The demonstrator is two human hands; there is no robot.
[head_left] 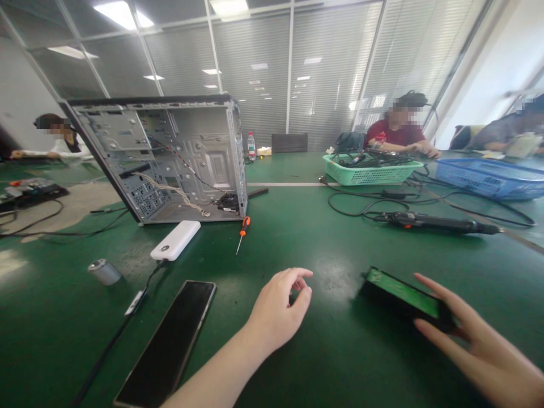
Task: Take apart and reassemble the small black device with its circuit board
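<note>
My left hand (278,309) hovers over the green table (297,226) at centre, thumb and fingertips curled into a pinch; what they hold, if anything, is too small to see. My right hand (480,345) reaches in from the lower right. Its fingers lie on either side of the right end of a black hard drive (399,294), which rests on the table with its green circuit board facing up. An open computer case (170,158) stands tilted at the back left, with loose cables inside.
A small orange-handled screwdriver (242,232) and a white power bank (176,239) lie in front of the case. A phone (170,340) and a metal cylinder (104,271) lie nearer left. An electric screwdriver (437,222), green basket (369,173) and blue basket (488,178) sit right. Other people sit at the far edges.
</note>
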